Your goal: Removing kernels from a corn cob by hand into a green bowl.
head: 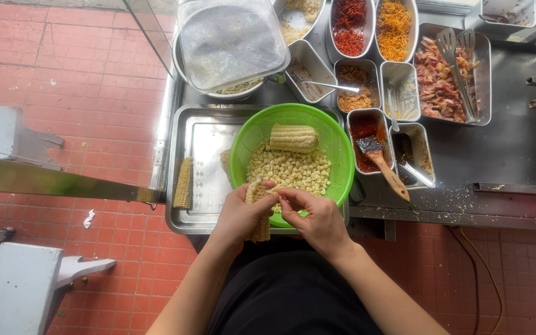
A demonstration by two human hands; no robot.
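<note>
My left hand (238, 214) grips a mostly stripped corn cob (259, 211), held upright over the near rim of a green colander (336, 146). My right hand (314, 214) pinches at the top of that cob with thumb and fingers. Inside the colander lies a heap of loose yellow kernels (290, 169) and one whole cob with kernels on it (293, 137). The colander rests in a steel tray (203, 139).
A bare cob (183, 183) lies on the tray's left rim, another (225, 162) beside the colander. Behind stand steel tubs of toppings (394, 22), sauce with a brush (379, 158), meat with tongs (451, 62), and a lidded bowl (231, 43). Red tiled floor lies left.
</note>
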